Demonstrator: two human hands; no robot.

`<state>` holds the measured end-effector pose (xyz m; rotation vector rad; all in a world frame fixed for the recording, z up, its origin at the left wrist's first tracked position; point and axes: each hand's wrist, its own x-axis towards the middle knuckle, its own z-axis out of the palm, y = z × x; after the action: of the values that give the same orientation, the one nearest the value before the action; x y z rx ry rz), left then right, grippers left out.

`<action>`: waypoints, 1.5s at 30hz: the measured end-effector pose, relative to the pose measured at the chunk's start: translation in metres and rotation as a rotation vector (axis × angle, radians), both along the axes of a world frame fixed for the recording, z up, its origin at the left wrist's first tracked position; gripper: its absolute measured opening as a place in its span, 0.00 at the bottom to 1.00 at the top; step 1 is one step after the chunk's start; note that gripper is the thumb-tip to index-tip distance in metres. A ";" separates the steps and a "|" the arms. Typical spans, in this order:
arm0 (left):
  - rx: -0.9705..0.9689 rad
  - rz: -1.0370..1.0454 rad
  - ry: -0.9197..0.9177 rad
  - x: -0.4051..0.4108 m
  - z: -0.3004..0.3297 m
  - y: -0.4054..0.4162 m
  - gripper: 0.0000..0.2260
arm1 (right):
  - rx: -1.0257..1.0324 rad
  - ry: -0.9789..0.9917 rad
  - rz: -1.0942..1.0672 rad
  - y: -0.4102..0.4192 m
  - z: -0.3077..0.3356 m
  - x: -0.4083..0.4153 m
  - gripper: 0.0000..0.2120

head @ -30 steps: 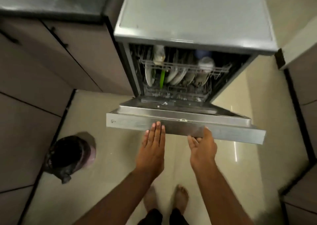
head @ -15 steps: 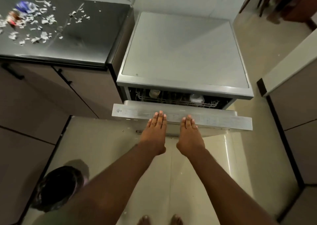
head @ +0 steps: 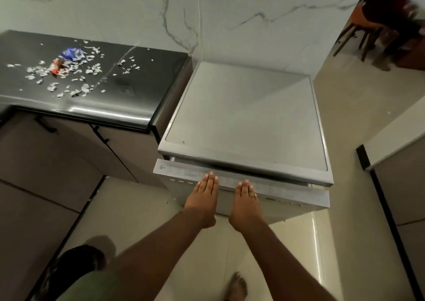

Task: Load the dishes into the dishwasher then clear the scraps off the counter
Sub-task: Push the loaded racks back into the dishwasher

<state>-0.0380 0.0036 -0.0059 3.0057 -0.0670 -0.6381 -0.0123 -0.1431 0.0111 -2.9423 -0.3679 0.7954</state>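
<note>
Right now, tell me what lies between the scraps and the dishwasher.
In the head view, only bare dark counter lies between the scraps and the dishwasher, as far as the counter's right edge. Nothing else sits on that stretch.

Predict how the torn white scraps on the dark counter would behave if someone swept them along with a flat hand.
The scraps look thin and small, so probably very light and floppy, sliding easily. The counter looks glossy, so they would likely scatter rather than bunch. Some lie near its front edge and could drop to the floor.
</note>
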 end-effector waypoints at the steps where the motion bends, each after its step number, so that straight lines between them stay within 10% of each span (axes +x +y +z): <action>1: 0.010 0.010 -0.010 0.002 0.003 -0.003 0.48 | 0.006 0.009 0.015 -0.001 0.002 0.003 0.45; 9: 0.016 0.000 -0.415 0.049 0.023 -0.002 0.34 | 0.079 -0.022 0.080 -0.010 -0.001 0.031 0.44; 14: 0.016 -0.026 -0.361 0.087 0.033 0.010 0.25 | 0.086 -0.022 0.097 -0.015 0.001 0.035 0.41; 18: 0.000 -0.060 -0.379 0.099 0.033 0.018 0.20 | 0.273 -0.384 0.089 -0.014 0.006 0.050 0.21; 23: -0.014 -0.104 -0.379 0.116 0.037 0.024 0.25 | 0.142 -0.465 0.142 0.006 0.003 0.088 0.38; 30: 0.054 -0.230 -0.477 0.127 0.023 0.035 0.22 | 0.002 -0.588 0.188 0.017 -0.006 0.107 0.20; 45: -0.023 -0.220 -0.184 0.155 0.056 0.041 0.23 | -0.013 -0.394 0.125 0.034 0.027 0.118 0.24</action>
<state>0.1174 0.0446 0.0506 3.0504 -0.4160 -0.3698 0.1062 -0.1090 0.0379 -3.1027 -0.5762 0.2182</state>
